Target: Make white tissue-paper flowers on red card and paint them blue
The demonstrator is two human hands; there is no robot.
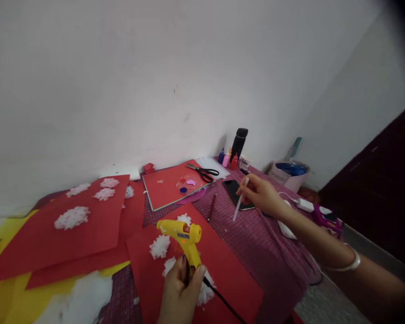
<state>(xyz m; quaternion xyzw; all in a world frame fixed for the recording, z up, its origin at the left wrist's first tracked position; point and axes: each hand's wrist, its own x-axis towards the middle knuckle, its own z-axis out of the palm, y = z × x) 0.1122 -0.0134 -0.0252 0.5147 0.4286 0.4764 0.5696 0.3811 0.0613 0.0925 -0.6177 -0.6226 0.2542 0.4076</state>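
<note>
My left hand grips the handle of a yellow hot glue gun, its nozzle pointing left and a black cord trailing from the handle. A small orange light glows on its side. Below the gun lies a red paper sheet with several white ruffled paper flowers on it. To the right, my right hand pinches a thin whitish glue stick, tilted with its lower end just above the checked tablecloth. The right hand is near a black phone, which it partly hides.
At left, more red sheets with white flowers lie over yellow paper. Scissors and a paint palette rest on a red-topped board. A pencil, paint bottles, a black bottle and a white box stand or lie nearby.
</note>
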